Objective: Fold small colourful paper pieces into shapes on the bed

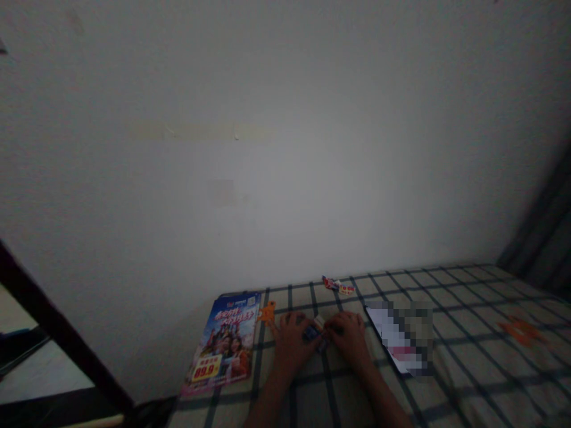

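Note:
My left hand [291, 340] and my right hand [350, 337] rest close together on a checked cloth [450, 351], knuckles up and fingers curled. Between them they pinch a small dark blue and red object [314, 334]; it is too small and dim to name. A small orange shape [267, 312] lies just beyond my left hand. A colourful printed leaflet [225, 343] with a yellow price tag lies left of my left hand.
A white sheet with a blurred patch [401, 333] lies right of my right hand. A small red and white wrapper [338, 286] sits by the wall [285, 148]. Another orange shape [517, 330] lies far right. A dark bar [57, 333] slants at the left.

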`<action>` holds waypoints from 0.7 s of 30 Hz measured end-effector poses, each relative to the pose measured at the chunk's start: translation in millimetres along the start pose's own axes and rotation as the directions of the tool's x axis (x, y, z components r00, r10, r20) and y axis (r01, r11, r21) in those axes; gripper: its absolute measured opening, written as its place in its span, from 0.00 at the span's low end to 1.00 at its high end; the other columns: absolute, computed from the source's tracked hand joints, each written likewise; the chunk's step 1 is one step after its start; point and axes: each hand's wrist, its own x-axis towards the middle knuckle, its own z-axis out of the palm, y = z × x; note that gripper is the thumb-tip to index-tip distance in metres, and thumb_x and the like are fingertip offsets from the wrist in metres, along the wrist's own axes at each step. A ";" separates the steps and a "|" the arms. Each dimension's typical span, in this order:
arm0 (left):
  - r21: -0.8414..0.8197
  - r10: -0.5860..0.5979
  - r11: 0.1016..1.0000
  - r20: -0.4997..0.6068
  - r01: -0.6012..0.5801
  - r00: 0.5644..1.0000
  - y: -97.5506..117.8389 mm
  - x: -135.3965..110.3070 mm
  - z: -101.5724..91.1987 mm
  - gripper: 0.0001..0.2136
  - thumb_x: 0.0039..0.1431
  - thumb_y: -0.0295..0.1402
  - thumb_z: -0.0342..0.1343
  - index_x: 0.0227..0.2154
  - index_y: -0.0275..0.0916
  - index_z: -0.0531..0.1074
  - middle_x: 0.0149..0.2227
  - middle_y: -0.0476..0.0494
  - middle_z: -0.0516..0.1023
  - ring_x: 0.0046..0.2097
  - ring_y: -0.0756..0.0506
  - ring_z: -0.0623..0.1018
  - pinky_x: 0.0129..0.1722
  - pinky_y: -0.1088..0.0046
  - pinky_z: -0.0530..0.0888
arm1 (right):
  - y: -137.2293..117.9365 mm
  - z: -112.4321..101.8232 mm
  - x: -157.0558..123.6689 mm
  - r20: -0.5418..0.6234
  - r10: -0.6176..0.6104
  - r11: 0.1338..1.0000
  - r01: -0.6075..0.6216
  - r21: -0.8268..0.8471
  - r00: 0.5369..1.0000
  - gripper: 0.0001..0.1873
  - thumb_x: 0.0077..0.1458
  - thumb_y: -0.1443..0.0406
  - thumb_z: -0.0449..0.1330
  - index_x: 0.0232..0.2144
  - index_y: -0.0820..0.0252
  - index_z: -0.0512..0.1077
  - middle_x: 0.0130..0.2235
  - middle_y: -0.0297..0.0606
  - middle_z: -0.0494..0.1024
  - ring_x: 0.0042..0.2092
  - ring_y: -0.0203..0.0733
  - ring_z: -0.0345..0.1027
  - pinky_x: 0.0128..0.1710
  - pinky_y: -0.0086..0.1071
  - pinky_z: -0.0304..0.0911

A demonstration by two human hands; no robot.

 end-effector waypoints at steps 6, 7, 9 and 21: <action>0.037 0.033 0.999 -0.025 -0.032 0.999 -0.8 -1.5 4.8 0.18 0.57 0.55 0.56 0.48 0.60 0.76 0.54 0.47 0.74 0.58 0.33 0.67 0.61 0.29 0.41 | 0.5 1.9 0.0 -0.030 -0.010 1.000 0.009 -0.022 0.999 0.07 0.55 0.63 0.61 0.34 0.46 0.79 0.42 0.33 0.80 0.52 0.48 0.65 0.59 0.49 0.45; 0.038 0.035 0.999 -0.022 -0.034 0.999 -0.7 -1.7 4.9 0.18 0.58 0.55 0.56 0.49 0.61 0.76 0.55 0.47 0.74 0.58 0.33 0.67 0.61 0.29 0.41 | 0.7 2.6 -0.1 -0.038 -0.012 0.999 0.010 -0.033 0.999 0.07 0.55 0.62 0.61 0.34 0.46 0.80 0.43 0.33 0.80 0.52 0.48 0.66 0.59 0.48 0.45; 0.039 0.028 0.999 -0.010 -0.028 1.000 -0.6 -2.1 5.2 0.18 0.58 0.54 0.56 0.50 0.62 0.75 0.55 0.46 0.73 0.59 0.33 0.66 0.61 0.30 0.40 | 1.3 3.9 -0.4 -0.056 -0.010 0.998 0.007 -0.056 0.998 0.07 0.55 0.62 0.61 0.35 0.46 0.80 0.43 0.34 0.79 0.51 0.48 0.66 0.59 0.48 0.46; 0.117 -0.061 0.991 -0.034 0.065 0.998 -4.1 1.8 11.3 0.16 0.62 0.52 0.53 0.51 0.64 0.75 0.60 0.42 0.69 0.63 0.31 0.63 0.60 0.28 0.43 | 0.4 2.0 -2.0 -0.038 -0.084 0.994 0.081 -0.069 0.996 0.08 0.55 0.54 0.63 0.37 0.42 0.80 0.43 0.33 0.78 0.51 0.49 0.65 0.57 0.47 0.48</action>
